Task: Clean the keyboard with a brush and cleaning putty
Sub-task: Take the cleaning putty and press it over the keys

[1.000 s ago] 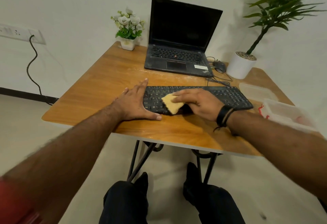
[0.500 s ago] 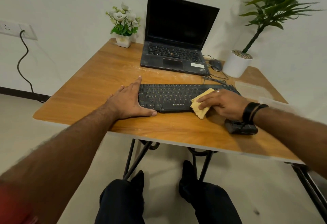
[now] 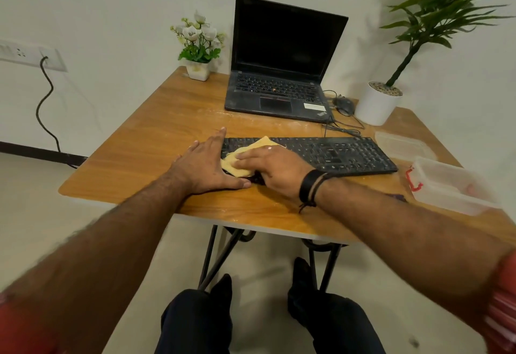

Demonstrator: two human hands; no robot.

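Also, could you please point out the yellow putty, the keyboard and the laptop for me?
yellow putty [image 3: 252, 149]: head view, on its far flap above the fingers.
keyboard [image 3: 349, 155]: head view, on the keys of its right half.
laptop [image 3: 284, 46]: head view, on the dark screen.

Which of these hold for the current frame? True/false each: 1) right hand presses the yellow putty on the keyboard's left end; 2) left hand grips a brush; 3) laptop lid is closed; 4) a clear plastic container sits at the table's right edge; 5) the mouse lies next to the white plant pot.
1) True: the right hand presses the yellow putty onto the left end of the keyboard.
2) False: the left hand lies flat on the table against the keyboard's left end; no brush shows.
3) False: the laptop is open, screen dark.
4) True: clear plastic container.
5) True: mouse, white plant pot.
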